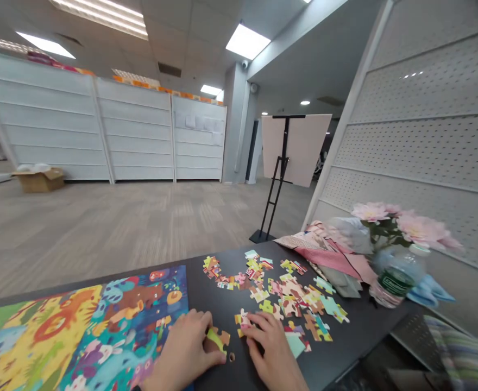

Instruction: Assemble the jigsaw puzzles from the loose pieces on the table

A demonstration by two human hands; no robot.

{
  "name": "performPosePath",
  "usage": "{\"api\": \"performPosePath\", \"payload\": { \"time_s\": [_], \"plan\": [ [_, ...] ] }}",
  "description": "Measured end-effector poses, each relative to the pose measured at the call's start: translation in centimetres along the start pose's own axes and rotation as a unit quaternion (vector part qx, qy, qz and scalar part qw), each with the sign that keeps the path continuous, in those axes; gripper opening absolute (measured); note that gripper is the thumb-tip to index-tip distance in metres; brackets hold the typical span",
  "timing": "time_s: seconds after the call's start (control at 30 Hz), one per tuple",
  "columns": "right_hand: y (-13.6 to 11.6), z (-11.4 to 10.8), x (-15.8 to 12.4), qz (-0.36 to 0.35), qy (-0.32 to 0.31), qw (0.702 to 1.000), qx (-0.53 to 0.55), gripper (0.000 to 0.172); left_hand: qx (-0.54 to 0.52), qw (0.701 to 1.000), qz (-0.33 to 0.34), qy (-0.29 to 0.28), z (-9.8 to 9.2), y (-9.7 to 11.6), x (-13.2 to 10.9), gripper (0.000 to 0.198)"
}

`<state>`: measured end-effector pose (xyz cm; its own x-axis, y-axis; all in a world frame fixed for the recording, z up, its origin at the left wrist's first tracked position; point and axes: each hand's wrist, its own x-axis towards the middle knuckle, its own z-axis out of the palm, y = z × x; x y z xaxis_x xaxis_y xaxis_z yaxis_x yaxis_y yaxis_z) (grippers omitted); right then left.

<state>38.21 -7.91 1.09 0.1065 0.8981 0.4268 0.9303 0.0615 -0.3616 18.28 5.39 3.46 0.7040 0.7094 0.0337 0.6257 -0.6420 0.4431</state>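
Lower centre: left hand [190,343] pinching a green puzzle piece [213,340] at its right; pink piece [244,318] at fingertips of loosely spread right hand [272,346].

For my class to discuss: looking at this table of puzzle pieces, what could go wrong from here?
Loose pieces lie close to the far edge of the table, so a stray nudge might send one to the floor.

The left hand has its wrist across the colourful picture; moving that arm could drag it.

The bottle stands beside crumpled wrapping; pulling that might tip it.
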Motion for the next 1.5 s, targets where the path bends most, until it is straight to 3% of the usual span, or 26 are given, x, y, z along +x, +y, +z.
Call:
{"api": "performPosePath", "payload": {
  "time_s": [0.17,0.23,0.33,0.57,0.93,1.5],
  "plan": [
    [0.1,0.2,-0.1,0.031,0.023,0.999,0.029,0.036,-0.013,1.0,-0.005,0.012,0.1,0.0,-0.1,0.039],
    [0.2,0.3,-0.1,0.038,0.033,0.998,0.045,0.037,-0.059,0.998,0.033,-0.007,-0.3,-0.6,-0.3,0.039],
    [0.3,0.4,-0.2,0.047,0.037,0.996,0.069,0.042,-0.105,0.99,0.086,-0.049,-0.7,-1.4,-0.5,0.055],
    [0.6,0.3,-0.5,0.081,0.052,0.989,0.111,0.054,-0.13,0.984,0.101,-0.072,0.0,-1.5,-0.3,0.051],
    [0.4,0.4,-0.4,0.086,0.044,0.988,0.117,0.043,-0.202,0.969,0.102,-0.098,0.2,-1.4,-0.2,0.058],
    [0.4,0.5,-0.4,0.092,0.032,0.99,0.106,0.039,-0.206,0.967,0.11,-0.101,0.4,-1.3,-0.3,0.064]
  ]
}}
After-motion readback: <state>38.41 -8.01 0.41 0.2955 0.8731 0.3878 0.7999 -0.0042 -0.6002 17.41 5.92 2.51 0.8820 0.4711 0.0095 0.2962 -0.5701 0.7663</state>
